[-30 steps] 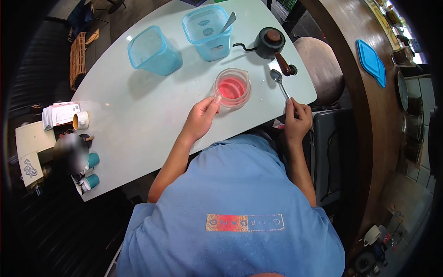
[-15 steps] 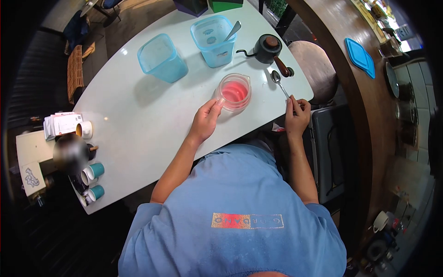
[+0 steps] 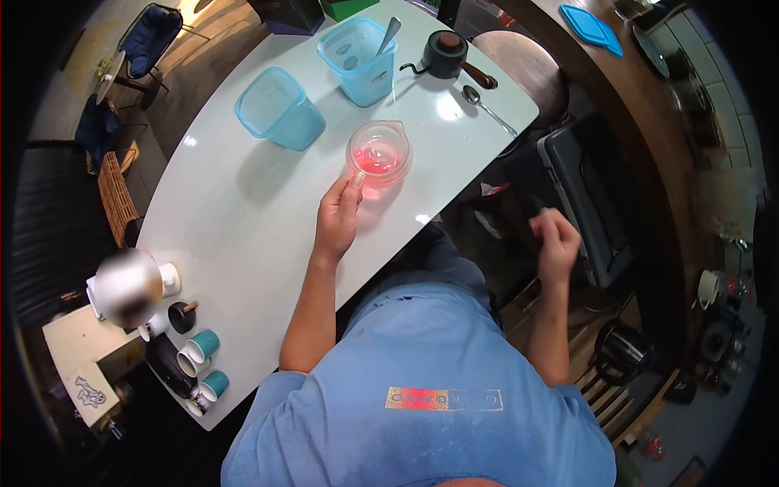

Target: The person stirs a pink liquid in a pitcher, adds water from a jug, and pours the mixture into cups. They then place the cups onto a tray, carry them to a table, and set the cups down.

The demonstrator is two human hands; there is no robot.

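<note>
My left hand (image 3: 339, 219) grips the handle of a clear glass jug (image 3: 398, 171), closed around it. Pink liquid (image 3: 377, 156) lies in the jug, its surface rippled, and a pink glow falls on the white tabletop just below. Past the table's near edge, my right hand (image 3: 558, 240) hangs in the air with fingers curled together and nothing showing in them. A metal spoon (image 3: 489, 110) lies on the table at the right, its handle toward the edge. Beyond the jug stand two light blue plastic tubs, one left (image 3: 280, 109) and one farther back (image 3: 357, 69) with a utensil handle (image 3: 389, 36) leaning out.
A black gooseneck kettle (image 3: 445, 55) with a wooden handle stands at the back right of the white table (image 3: 235, 268). Several teal and white cups (image 3: 203, 346) sit at the left end. A blue lid (image 3: 590, 31) rests on the wooden counter. A dark case (image 3: 588, 203) stands right of the table.
My right hand has let go of the spoon and moved back off the table. The liquid in the jug now looks stirred up. The camera view has turned.
</note>
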